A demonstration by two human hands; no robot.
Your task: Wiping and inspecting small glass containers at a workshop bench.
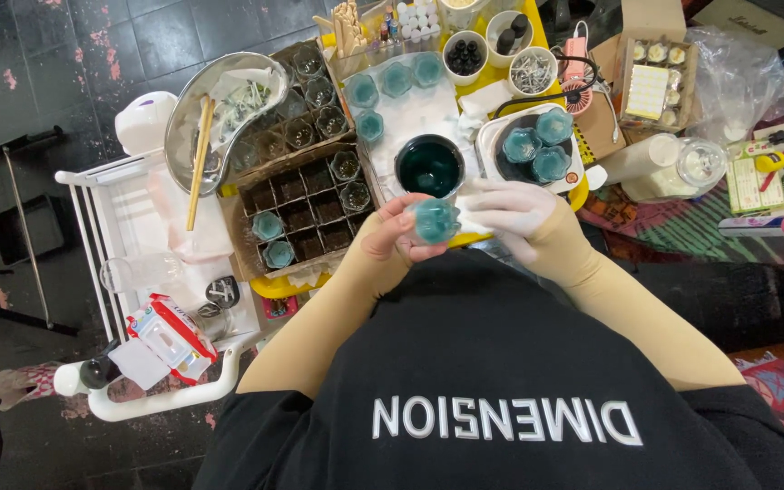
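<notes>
My left hand (390,238) holds a small glass cup filled with teal wax (434,220) close to my chest. My right hand (512,210), in a white glove, rests against the cup's right side with its fingers partly curled. Just beyond the hands stands a dark pot of deep green liquid (429,166) on a white cloth (415,118). Three more teal-filled cups sit in a black dish (537,147) to the right of the pot.
A cardboard divider box (306,204) at the left holds empty and teal-filled cups. A metal kidney tray (220,113) with wooden sticks lies beyond it on a white cart (115,236). Bowls of wicks and dark beads, a pink fan, jars and a small box of cups crowd the right.
</notes>
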